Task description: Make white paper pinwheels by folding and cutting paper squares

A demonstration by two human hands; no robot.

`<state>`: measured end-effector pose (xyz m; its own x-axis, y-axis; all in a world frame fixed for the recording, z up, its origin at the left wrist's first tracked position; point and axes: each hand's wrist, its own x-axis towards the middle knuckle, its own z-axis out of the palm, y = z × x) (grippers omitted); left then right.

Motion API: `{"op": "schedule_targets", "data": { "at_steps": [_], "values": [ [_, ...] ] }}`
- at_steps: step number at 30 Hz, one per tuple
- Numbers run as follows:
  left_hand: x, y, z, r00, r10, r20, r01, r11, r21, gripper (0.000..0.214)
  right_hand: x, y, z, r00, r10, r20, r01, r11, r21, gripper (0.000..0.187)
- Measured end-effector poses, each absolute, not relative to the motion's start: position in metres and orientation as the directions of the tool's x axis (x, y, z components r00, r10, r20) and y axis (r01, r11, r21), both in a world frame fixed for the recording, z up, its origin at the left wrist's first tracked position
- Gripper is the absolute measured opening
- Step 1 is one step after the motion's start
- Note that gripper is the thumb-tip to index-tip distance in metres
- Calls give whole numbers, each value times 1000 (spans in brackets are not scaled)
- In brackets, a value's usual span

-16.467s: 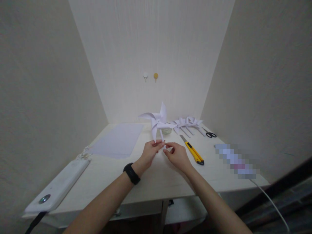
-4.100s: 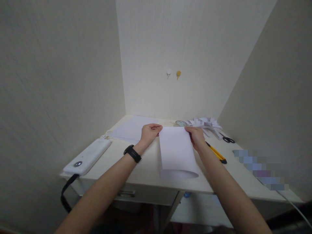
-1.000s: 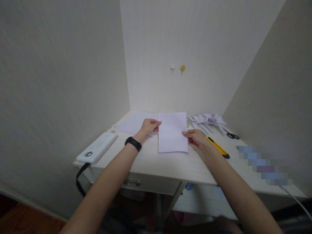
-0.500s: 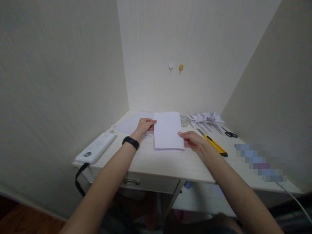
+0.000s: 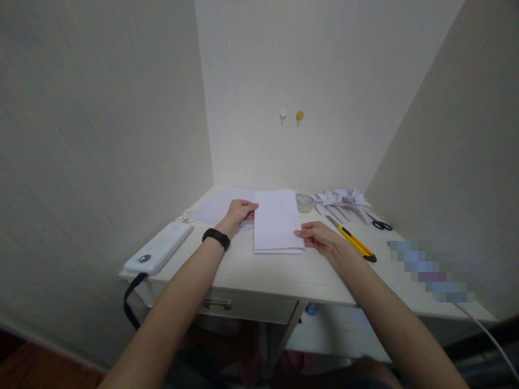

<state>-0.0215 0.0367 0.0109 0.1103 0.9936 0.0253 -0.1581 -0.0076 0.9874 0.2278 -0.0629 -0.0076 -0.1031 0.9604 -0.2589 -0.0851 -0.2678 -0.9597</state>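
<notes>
A folded sheet of white paper [image 5: 277, 222] is held between my two hands over the middle of the desk. My left hand [image 5: 240, 210] pinches its left edge near the top, thumb on the front face. Lower down on the right edge, my right hand [image 5: 318, 236] grips the paper between thumb and fingers. At the bottom edge the layers part slightly. Behind my left hand lie flat white sheets [image 5: 217, 206]. A yellow utility knife [image 5: 354, 241], blade out, rests just right of my right hand.
Folded paper pieces [image 5: 343, 201] are heaped at the back right, beside a clear round tape roll [image 5: 305, 203]. Black-handled scissors [image 5: 381, 224] lie near the right wall. A white device [image 5: 160, 248] with a black strap sits at the left edge. Two hooks [image 5: 299, 116] are on the wall.
The view has shifted slightly. Both hands keep their hold on the folded paper, and the layers at its bottom edge look a little more parted.
</notes>
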Motion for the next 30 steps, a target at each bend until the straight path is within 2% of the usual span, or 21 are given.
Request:
{"op": "schedule_targets", "data": {
  "at_steps": [4, 8, 16, 20, 23, 24, 26, 28, 30],
  "values": [
    [-22, 38, 10, 98, 995, 29, -157, -14, 988, 18, 224, -69, -9, -130, 947, -295, -56, -304, -951, 15],
    [-22, 37, 11, 112, 994, 19, -144, -3, 990, 19, 226, -75, -10, -138, 955, -263, -53, -272, -961, 20],
    [-15, 29, 6, 158, 987, -22, -91, 37, 995, 14, 235, -99, -14, -294, 945, -142, -47, -163, -986, 59],
    [-8, 22, 1, 186, 981, -56, -57, 67, 996, 14, 242, -118, -14, -187, 977, -99, -33, -107, -994, 67],
    [-4, 18, -2, 219, 971, -97, -22, 105, 994, 17, 251, -124, -11, 62, 993, -104, 162, -113, -980, 73],
    [-3, 17, -2, 236, 965, -114, -7, 119, 993, 18, 253, -123, -10, 155, 986, -65, 280, -106, -954, 71],
    [-2, 15, -3, 275, 950, -148, 26, 146, 989, 18, 252, -119, -7, 253, 962, 105, 554, -55, -831, 59],
    [-2, 14, -3, 322, 929, -183, 63, 171, 983, 17, 243, -111, -6, 169, 948, 269, 767, 45, -640, 43],
    [-2, 12, -3, 372, 904, -212, 108, 184, 977, 17, 228, -103, -9, 24, 949, 314, 874, 132, -467, 46]
  ]
}}
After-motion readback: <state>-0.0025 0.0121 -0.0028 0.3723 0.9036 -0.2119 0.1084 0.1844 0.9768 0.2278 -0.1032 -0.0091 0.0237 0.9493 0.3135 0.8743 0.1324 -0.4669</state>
